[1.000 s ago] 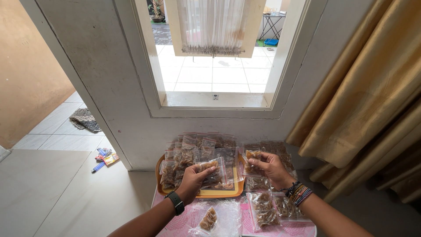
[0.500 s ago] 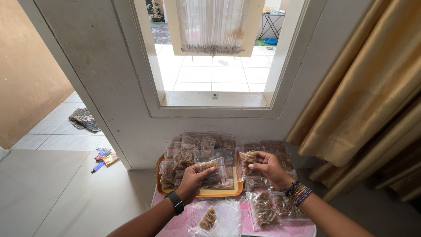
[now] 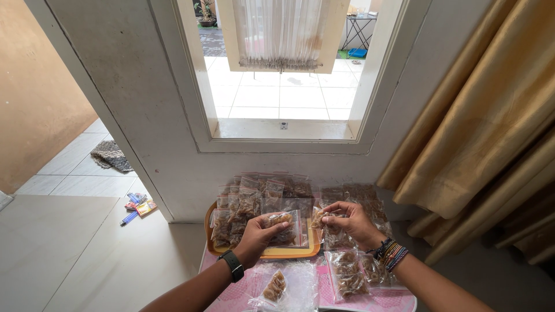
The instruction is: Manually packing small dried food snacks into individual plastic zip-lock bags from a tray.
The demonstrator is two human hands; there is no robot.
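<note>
My left hand [image 3: 258,237] grips a small clear plastic packet of brown snacks [image 3: 283,226] over an orange tray [image 3: 289,252]. My right hand [image 3: 350,222] pinches another clear snack packet [image 3: 319,216] by its top edge, just right of the tray. The tray holds several rows of filled packets [image 3: 248,202]. A black watch sits on my left wrist, and beaded bracelets on my right.
More filled packets [image 3: 347,274] lie on the pink patterned tablecloth [image 3: 399,300], with a loose clear bag of snacks [image 3: 277,286] at the front. A window opening [image 3: 283,86] is ahead, gold curtains [image 3: 491,127] to the right, small items [image 3: 139,208] on the tiled floor at left.
My right hand has moved slightly left toward the tray with its packet. My left hand stays on its packet over the tray.
</note>
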